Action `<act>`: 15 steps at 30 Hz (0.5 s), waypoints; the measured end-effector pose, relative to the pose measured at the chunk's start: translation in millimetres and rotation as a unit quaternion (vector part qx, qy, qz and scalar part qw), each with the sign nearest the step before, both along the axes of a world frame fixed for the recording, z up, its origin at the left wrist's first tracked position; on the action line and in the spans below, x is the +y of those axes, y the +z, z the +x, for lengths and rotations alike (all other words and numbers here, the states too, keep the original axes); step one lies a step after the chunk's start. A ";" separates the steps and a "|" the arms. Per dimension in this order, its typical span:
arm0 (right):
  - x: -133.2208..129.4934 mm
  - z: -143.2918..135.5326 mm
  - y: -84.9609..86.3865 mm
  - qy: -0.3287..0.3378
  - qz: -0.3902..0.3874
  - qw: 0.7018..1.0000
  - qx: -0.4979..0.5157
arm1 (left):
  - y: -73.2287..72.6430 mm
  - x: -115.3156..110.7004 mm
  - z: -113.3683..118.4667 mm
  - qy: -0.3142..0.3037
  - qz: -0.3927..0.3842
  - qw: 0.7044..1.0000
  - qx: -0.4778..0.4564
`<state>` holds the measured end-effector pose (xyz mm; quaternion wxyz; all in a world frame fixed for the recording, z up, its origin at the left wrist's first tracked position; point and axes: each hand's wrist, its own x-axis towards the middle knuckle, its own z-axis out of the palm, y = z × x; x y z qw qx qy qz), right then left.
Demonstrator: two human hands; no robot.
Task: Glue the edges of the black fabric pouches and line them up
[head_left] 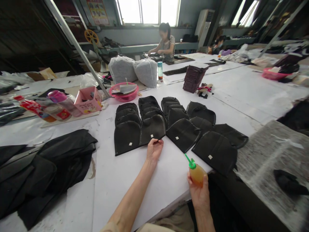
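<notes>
My left hand [154,149] pinches the lower edge of a black curved fabric panel [153,127] that bears a small pale label. In my right hand [199,193] is a squeeze bottle [198,175] of amber liquid, its green nozzle [188,159] pointing up and left near the tip of another black panel [183,133]. Several such panels lie overlapped in rows across the white table, among them a labelled front one [216,154] at the right. My right fingers wrap around the bottle's body.
A pink basin [124,96], stuffed grey bags [145,72], a blue-capped bottle [160,71] and a dark stack of pieces [193,79] stand behind the panels. At left are a pink box [88,102] and black cloth [48,170]. Another person [166,45] works at the far side.
</notes>
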<state>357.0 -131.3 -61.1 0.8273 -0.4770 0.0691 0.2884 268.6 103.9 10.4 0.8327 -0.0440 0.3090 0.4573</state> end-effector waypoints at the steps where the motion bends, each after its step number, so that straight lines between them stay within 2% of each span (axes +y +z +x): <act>1: -0.2 0.1 -1.7 -0.004 0.003 1.000 0.006 | 1.8 1.4 0.2 -0.002 0.003 1.000 -0.004; 4: -1.1 -0.4 -5.8 -0.010 0.010 1.000 0.020 | 3.2 3.9 4.6 -0.009 0.012 1.000 -0.009; 8: -2.1 -1.7 -7.7 -0.006 0.011 1.000 0.029 | -4.8 2.7 15.8 -0.012 0.018 1.000 -0.010; 12: -1.2 -2.6 -4.9 -0.003 0.014 1.000 0.023 | -13.7 -2.2 23.3 -0.013 0.026 0.999 -0.020; 15: 0.4 -3.7 -0.2 -0.010 0.016 0.998 0.054 | -14.8 -5.6 21.8 -0.016 0.040 0.999 -0.030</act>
